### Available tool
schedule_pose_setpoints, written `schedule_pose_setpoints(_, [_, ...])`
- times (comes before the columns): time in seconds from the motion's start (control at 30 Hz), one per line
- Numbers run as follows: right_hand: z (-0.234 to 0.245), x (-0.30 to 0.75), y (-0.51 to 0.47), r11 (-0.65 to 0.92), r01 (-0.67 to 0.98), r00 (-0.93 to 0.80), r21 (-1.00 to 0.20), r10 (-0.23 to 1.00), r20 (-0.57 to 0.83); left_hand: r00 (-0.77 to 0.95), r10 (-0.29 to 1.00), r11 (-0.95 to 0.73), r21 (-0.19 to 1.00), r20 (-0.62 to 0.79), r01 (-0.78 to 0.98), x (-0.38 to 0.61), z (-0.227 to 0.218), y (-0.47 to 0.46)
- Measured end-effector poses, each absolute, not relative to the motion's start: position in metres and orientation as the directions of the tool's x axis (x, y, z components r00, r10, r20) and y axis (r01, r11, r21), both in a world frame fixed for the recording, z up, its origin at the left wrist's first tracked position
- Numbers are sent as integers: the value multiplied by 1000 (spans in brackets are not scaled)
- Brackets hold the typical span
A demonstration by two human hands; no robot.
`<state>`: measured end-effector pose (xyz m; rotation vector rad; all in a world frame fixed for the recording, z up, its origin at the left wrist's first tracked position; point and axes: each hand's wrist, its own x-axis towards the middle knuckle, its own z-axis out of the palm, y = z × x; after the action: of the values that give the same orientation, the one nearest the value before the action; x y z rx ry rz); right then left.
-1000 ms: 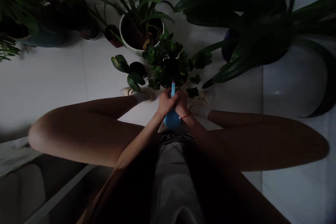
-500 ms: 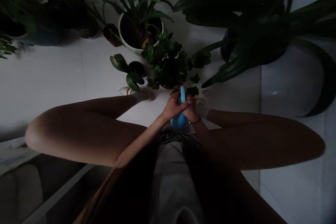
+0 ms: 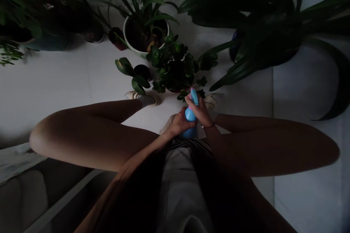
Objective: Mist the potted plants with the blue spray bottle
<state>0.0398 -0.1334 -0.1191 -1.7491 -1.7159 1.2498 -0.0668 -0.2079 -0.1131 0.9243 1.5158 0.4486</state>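
Note:
Between my knees I hold a blue spray bottle (image 3: 190,115) with a pink and blue spray head, tilted a little. My left hand (image 3: 181,121) is wrapped round the bottle's body from the left. Up at the neck and spray head, my right hand (image 3: 201,110) is closed, its thumb along the near left side. Just beyond the nozzle stands a bushy potted plant (image 3: 179,69) with rounded green leaves. The bottle's lower part is in shadow near my lap.
A small dark pot (image 3: 142,71) with broad leaves stands left of the bushy plant. Behind are a white pot (image 3: 128,40) with long-leaved growth and a small reddish pot (image 3: 118,40). A large-leaved plant (image 3: 254,43) spreads at right. My feet rest on the pale tiled floor (image 3: 68,80).
My left hand has moved down from the spray head to the bottle's body. My right hand now grips the neck and head, and the bottle's top has tipped slightly to the right.

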Motion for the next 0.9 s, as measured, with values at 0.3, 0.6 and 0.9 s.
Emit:
schedule_pose_setpoints(0.3, [-126,17,-128,-187,654,-137,-733,923,-359,-15,753,612,693,-658,381,-78,-130,-217])
schedule_pose_setpoints(0.6, [-137,3,-120,-254,646,-104,-720,905,-413,-23,744,647,711,-668,274,-86,-121,-203])
schedule_pose_setpoints(0.9, [-135,-9,-118,-210,624,-113,-753,929,-352,-23,719,675,690,-695,260,-94,-121,-198])
